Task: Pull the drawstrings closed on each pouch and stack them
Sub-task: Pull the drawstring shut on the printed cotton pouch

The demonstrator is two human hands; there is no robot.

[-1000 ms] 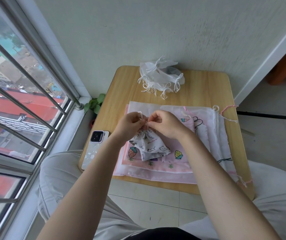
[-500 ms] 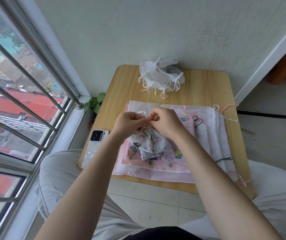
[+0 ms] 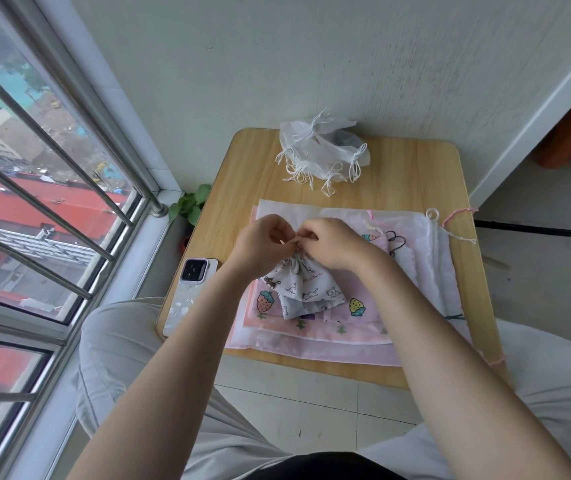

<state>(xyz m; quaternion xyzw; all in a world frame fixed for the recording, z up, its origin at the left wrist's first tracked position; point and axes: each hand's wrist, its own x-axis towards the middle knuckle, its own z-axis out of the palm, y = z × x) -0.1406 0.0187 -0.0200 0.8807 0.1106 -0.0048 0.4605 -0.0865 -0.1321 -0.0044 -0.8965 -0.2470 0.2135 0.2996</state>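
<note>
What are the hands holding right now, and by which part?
Both the left hand and right hand pinch the cat-print pouch at its gathered top, by the drawstring.

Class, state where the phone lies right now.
The phone lies on the wooden table's left edge, beside the pink pouches, below the left hand.

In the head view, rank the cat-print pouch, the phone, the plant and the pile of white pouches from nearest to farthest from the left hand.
1. Cat-print pouch: its gathered neck is at the fingers of the left hand.
2. Phone: on the table's left edge, below the wrist.
3. Plant: off the table's left side, by the window.
4. Pile of white pouches: at the table's far edge, by the wall.
</note>
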